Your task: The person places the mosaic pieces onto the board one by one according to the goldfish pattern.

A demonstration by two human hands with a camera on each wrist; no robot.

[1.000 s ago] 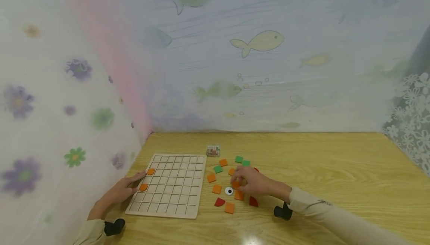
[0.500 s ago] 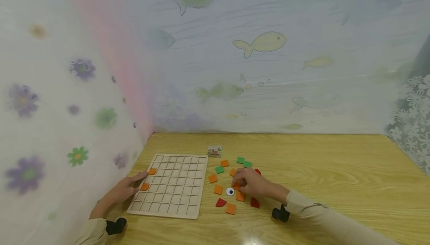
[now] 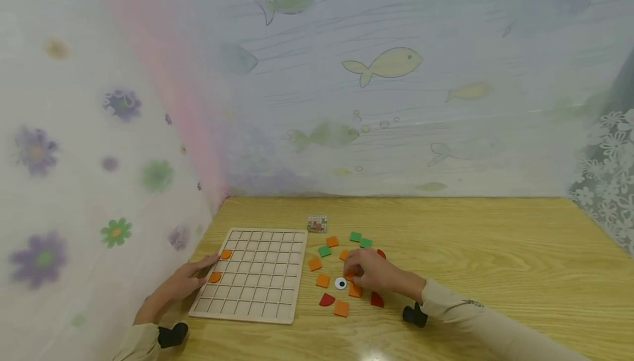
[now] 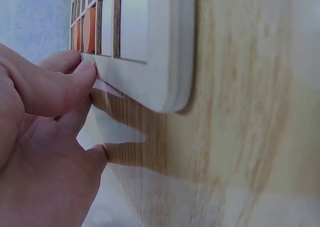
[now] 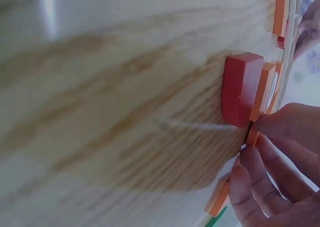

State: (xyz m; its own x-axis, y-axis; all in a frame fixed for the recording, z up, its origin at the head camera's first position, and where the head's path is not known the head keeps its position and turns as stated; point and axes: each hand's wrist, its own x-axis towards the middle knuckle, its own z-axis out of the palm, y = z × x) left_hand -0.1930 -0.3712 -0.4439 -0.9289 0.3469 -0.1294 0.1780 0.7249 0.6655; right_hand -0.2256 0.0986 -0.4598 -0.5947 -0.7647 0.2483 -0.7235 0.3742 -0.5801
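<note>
My left hand [image 3: 179,284] rests against the left edge of a pale wooden grid board [image 3: 253,286], fingers extended and thumb tip at the rim. Two orange rounded pieces [image 3: 215,277] sit in cells of the left column, near those fingertips. To the right of the board, my right hand [image 3: 373,269] reaches down into loose coloured pieces. Its thumb and fingertips pinch a small orange piece [image 5: 253,138], mostly hidden by the fingers. Close to that grip are an orange square tile [image 3: 355,290], a white eye disc [image 3: 340,283] and a red quarter-round piece [image 5: 242,89].
Several orange squares [image 3: 341,309], green tiles [image 3: 324,251] and red quarter-rounds [image 3: 327,299] lie scattered around the right hand. A small picture card [image 3: 317,224] with a grid pattern lies beyond the board's upper right corner. The wooden table [image 3: 475,251] meets a fish-patterned backdrop [image 3: 386,130].
The right-hand fingertips have closed in on the orange piece, which shows less than before. The left hand keeps its place at the board's edge. The head view has shifted slightly.
</note>
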